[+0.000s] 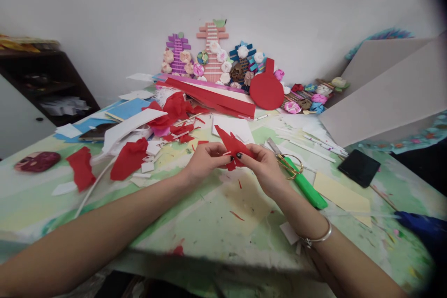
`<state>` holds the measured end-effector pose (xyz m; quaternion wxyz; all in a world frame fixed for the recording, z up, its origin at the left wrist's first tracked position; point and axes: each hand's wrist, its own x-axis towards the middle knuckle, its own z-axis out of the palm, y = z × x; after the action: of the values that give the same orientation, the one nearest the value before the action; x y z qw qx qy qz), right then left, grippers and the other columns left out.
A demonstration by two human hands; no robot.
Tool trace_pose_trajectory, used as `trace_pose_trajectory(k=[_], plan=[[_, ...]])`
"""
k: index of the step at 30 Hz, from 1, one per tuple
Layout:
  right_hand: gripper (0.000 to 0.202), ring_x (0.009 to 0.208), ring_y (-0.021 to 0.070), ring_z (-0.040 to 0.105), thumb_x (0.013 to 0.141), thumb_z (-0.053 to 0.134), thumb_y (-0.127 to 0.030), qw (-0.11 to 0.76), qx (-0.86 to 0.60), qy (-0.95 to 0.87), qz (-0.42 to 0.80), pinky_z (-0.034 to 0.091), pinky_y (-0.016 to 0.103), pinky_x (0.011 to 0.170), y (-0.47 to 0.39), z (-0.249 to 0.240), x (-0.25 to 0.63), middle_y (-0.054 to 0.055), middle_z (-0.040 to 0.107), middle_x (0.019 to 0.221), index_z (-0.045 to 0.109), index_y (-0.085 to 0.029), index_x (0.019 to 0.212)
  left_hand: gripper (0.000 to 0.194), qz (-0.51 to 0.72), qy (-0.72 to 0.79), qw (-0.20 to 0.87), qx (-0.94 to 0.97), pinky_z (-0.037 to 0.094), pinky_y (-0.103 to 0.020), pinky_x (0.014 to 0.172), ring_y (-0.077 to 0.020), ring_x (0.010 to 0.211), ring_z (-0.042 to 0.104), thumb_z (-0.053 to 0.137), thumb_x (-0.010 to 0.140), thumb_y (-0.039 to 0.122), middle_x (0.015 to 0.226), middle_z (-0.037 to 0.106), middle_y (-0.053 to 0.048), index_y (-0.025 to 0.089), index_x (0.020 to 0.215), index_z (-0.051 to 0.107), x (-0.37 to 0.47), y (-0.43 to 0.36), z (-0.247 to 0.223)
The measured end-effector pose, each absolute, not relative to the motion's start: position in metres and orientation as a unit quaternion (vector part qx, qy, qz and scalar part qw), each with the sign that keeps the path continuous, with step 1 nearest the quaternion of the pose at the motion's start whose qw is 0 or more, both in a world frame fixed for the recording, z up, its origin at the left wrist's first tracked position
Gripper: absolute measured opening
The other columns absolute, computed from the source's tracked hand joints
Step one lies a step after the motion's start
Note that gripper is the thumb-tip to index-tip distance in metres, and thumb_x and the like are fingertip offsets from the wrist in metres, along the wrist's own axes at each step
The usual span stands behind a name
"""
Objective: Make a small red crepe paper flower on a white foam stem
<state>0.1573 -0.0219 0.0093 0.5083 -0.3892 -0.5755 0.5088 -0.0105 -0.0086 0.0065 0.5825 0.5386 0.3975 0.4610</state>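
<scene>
Both hands meet over the middle of the table, pinching a piece of red paper between fingers and thumbs. My left hand grips its left lower side. On the right side, my right hand presses it with a dark-nailed thumb. The paper is creased and has a pointed strip sticking up to the left. Just right of my right hand lie scissors with gold-coloured handles and a green utility knife. Behind the paper rests a white sheet on the table.
Red paper scraps, white offcuts and blue sheets crowd the left. A red guitar-shaped cutout and flower-decorated crafts lean on the wall. A black square, cream card and grey board are right.
</scene>
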Motion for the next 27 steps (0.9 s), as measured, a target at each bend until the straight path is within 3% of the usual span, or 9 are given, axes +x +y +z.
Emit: trace_pose_trajectory(k=[12,27], plan=[[0.016,0.069,0.0140,0.058,0.074,0.071,-0.032,0.502,-0.392,-0.598,0.486,0.044,0.027,0.068,-0.0196,0.0044,0.1584,0.001,0.067,0.074,0.068,-0.017,0.077,0.018,0.452,0.424,0.584,0.524,0.051,-0.025,0.058,-0.0149,0.065,0.064,0.075,0.065,0.026,0.073,0.070,-0.005,0.013,0.078,0.069,-0.0092,-0.0081,0.0042],[0.016,0.067,0.0168,0.059,0.075,0.068,-0.034,0.482,-0.424,-0.629,0.438,0.046,0.030,0.065,-0.0208,0.0055,0.1577,0.002,0.066,0.072,0.065,-0.018,0.075,0.019,0.429,0.443,0.601,0.509,0.049,-0.025,0.060,-0.0157,0.070,0.064,0.074,0.065,0.025,0.077,0.070,-0.005,0.014,0.080,0.072,-0.0101,-0.0080,0.0056]])
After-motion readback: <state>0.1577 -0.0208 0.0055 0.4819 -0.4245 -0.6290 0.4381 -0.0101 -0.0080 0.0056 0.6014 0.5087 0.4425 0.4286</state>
